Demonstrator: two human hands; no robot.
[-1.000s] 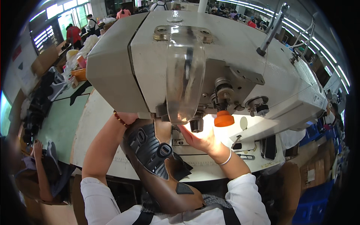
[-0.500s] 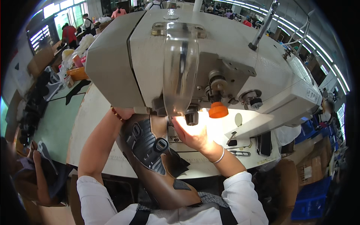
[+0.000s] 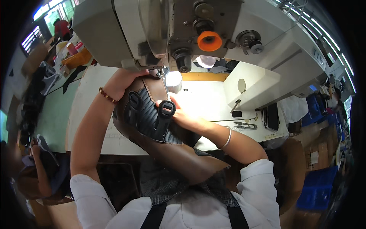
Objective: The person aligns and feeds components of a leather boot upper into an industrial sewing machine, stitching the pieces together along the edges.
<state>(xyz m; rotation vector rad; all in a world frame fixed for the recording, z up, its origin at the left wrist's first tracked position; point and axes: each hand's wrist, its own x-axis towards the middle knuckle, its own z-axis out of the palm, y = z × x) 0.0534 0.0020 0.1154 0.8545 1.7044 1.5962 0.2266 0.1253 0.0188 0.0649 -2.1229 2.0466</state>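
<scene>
A brown leather boot upper [image 3: 167, 152] with ribbed black panels and two black oval pull loops [image 3: 166, 110] hangs from the sewing machine [image 3: 126, 34] down over the table's near edge toward my lap. Its far end lies by the needle and presser foot [image 3: 162, 71]. My left hand [image 3: 126, 81] grips the upper's far left edge close to the needle, fingertips partly hidden under the machine head. On the other side, my right hand [image 3: 182, 114] is closed on the right edge, thumb beside a pull loop and the other fingers behind the leather.
Thread snips [image 3: 245, 125] and a dark flat case [image 3: 270, 116] lie on the table to the right. An orange knob [image 3: 209, 41] sticks out of the machine head. Blue crates [image 3: 317, 187] stand low at right. A co-worker's arm [image 3: 40, 168] shows at far left.
The view has tilted down and nearer, so the needle area now shows. My right hand has gone from beside the needle to the upper's right edge, and the upper's lower end has swung right.
</scene>
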